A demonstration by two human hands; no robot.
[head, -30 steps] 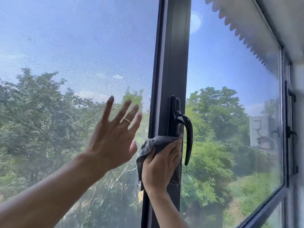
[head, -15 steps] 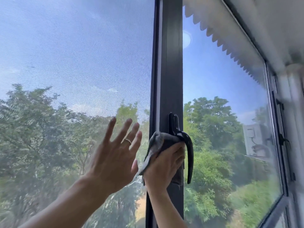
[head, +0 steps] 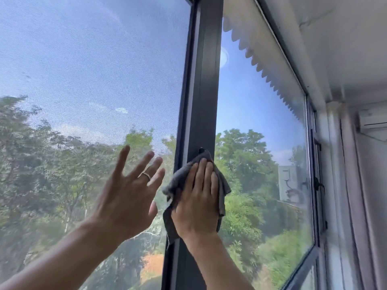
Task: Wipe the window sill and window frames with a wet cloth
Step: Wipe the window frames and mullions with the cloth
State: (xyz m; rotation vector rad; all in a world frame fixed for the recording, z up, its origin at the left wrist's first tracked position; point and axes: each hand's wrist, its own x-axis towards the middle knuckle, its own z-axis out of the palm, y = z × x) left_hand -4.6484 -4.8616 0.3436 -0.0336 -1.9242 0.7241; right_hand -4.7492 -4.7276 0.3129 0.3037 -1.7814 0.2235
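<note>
A dark vertical window frame post [head: 206, 91] runs down the middle between two panes. My right hand [head: 198, 203] lies flat with straight fingers on a grey cloth [head: 180, 177], pressing it against the post. The cloth covers the black window handle; only its top tip [head: 201, 150] shows above the cloth. My left hand [head: 130, 194], fingers spread and a ring on one, is held up in front of the mesh screen pane [head: 94, 80] to the left of the post; contact with the mesh cannot be told.
The right glass pane [head: 261, 126] has a scalloped blind edge [head: 261, 65] along its top. A dark side frame with hinges [head: 316, 185] borders it. On the far right are a white wall, a curtain [head: 360, 206] and an air conditioner [head: 372, 120].
My right hand has slid the cloth up the post over the handle, and its fingers have flattened. The camera has tilted upward. My left hand stays raised beside the post.
</note>
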